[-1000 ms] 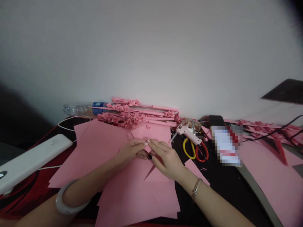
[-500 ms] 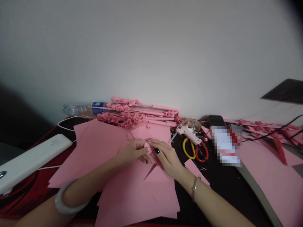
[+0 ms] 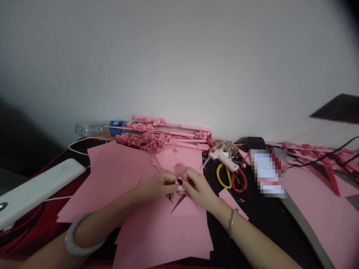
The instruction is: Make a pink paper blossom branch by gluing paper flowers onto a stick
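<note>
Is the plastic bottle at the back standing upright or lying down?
Lying down: the plastic bottle rests on its side by the wall, its blue-labelled end beside the pink paper flowers.

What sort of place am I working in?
Probably a home craft desk: loose pink paper sheets, a white-and-pink hot glue gun, and pink paper flower stems piled by the wall.

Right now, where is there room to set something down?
Free: the pink sheet between white device and left hand; the dark tabletop right of the right hand. Crowded: the folded piece both pinch, and paper flowers, glue gun, scissors behind.
</note>
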The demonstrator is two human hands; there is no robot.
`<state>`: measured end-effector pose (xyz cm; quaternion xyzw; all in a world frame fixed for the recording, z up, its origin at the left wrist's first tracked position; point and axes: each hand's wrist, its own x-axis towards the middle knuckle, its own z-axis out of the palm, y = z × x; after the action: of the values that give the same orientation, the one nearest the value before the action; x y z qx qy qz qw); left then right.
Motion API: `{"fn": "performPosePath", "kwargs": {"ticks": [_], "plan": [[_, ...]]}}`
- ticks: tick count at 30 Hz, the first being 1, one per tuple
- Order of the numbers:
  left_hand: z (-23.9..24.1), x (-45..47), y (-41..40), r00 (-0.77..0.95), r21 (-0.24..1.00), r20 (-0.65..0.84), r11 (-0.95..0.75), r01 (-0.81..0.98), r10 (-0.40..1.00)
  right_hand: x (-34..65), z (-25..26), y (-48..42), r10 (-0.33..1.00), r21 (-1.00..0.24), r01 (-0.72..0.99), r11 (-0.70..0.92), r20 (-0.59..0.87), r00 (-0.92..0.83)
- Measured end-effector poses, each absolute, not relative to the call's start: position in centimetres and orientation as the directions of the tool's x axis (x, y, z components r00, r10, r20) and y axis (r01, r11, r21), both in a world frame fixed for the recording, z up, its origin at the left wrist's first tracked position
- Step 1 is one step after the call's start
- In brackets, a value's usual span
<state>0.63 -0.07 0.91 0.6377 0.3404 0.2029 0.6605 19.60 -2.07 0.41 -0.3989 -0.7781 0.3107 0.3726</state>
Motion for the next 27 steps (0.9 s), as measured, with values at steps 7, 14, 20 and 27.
{"fn": "performPosePath", "kwargs": {"ticks": [7,14,20,27], "plan": [[0.91,0.56,-0.14,0.697,0.976,-0.196,0.072,0.203,0.690,19.69,0.25,-1.99,0.815,-0.745,0.385,0.545,0.363,-0.452],[0.73,0.32,0.13,0.648,0.969,-0.203,0.057,0.239,0.734,19.75,0.52,-1.95,0.827,-0.756,0.352,0.551,0.441,-0.349],[0.48,0.38,0.22,0.649,0.970,-0.189,0.037,0.240,0.737,19.36,0.52,-2.14,0.792,-0.757,0.264,0.597,0.503,-0.347],[0.41,0.26,0.26,0.665,0.975,-0.194,0.067,0.212,0.722,19.31,0.04,-2.26,0.775,-0.742,0.251,0.622,0.537,-0.333]]}}
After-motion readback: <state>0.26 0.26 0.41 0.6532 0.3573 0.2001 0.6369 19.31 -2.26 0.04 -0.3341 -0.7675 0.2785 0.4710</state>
